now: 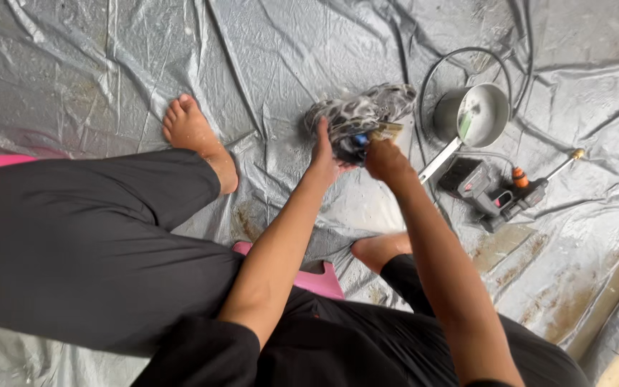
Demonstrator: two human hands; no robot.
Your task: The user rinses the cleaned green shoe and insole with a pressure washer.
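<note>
Hands are working together: I am gripping a patterned shoe point(356, 115) with my left hand point(324, 159) and pressing a brush point(385, 131) on it with my right hand point(385, 159), beside the metal pot point(492, 115). Soapy, slippery; I judge its body the best hold.

We see a grey plastic tarpaulin point(109, 72) under everything, glossy, wet and creased, with rough brown dirt stains near its right edge. The shoe point(360, 115) we hold looks like soft cloth with a dark, spotted, soapy-wet surface, and the small brush point(385, 131) against it has a pale, matt look. The pot point(474, 115) is dull brushed metal, the spray gun point(499, 195) is matt black plastic with a brassy metal nozzle, and our trousers point(73, 244) are plain matt black cloth.
</note>
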